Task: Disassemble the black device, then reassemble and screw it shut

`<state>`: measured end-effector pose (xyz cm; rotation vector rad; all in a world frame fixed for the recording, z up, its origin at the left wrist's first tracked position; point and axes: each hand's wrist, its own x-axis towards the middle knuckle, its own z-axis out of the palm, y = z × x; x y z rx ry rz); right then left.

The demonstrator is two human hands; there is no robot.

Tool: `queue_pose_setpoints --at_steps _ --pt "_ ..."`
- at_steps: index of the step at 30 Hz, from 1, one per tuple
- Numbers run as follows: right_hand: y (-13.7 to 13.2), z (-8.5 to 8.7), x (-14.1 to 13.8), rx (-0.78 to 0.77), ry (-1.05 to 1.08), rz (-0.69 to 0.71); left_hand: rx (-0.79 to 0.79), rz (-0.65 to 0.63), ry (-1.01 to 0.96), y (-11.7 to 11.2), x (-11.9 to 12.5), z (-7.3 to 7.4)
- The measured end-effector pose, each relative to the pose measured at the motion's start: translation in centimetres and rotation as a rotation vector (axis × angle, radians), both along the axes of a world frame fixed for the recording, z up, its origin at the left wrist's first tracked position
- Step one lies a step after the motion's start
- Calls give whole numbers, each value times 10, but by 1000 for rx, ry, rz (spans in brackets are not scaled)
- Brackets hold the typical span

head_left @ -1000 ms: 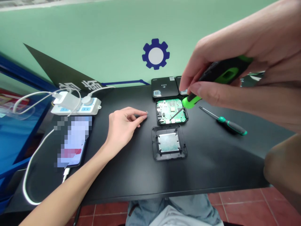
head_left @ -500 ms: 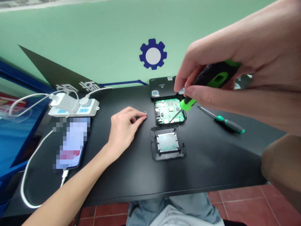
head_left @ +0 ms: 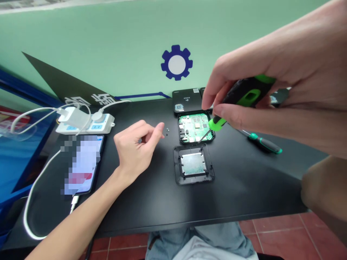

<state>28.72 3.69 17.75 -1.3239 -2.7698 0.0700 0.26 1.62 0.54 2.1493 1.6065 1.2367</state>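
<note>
My right hand point(head_left: 244, 83) is closed around the black and green handle of a screwdriver point(head_left: 248, 94). The shaft points down and left, its tip seen over the front edge of an opened black case with a green circuit board point(head_left: 193, 124). Whether the tip touches anything I cannot tell. My left hand point(head_left: 138, 146) is closed, thumb against curled fingers; anything inside them is hidden. Just right of its fingertips lie several tiny screws point(head_left: 167, 129) on the black table point(head_left: 151, 202). In front of the case lies a black cover with a silvery metal plate point(head_left: 193, 164).
A second screwdriver point(head_left: 264, 142) lies at the right, partly behind my right hand. Black boxes point(head_left: 187, 101) stand behind the opened case, near the wall. On the left are a phone point(head_left: 84, 164) with a white cable and a white power strip point(head_left: 85, 124) with plugs.
My left hand has drawn back leftward from the small screws, its fingers curling in. The screwdriver tip has shifted slightly right and toward me, from the board to the case's front edge.
</note>
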Motion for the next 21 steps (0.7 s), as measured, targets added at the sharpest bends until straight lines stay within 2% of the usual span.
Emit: queue_pose_setpoints --at_steps 3,5,9,11,15,18,21 --pt "1 -1 1 48 -9 72 -33 -164 37 -5 2 1" --pt "-1 0 0 24 21 58 -66 -304 71 -9 4 -2" --pt "-8 5 -3 -110 117 -89 -65 -524 134 -21 10 -12" --pt "-10 3 -1 -100 105 -104 -47 -557 194 -27 12 -15" --pt "-9 -15 5 98 -42 31 -55 -534 337 -32 14 -19" --pt "-9 -27 5 137 -16 34 -73 -512 347 -31 13 -19" --pt "-10 -20 0 84 -35 55 -98 -518 313 -30 13 -18"
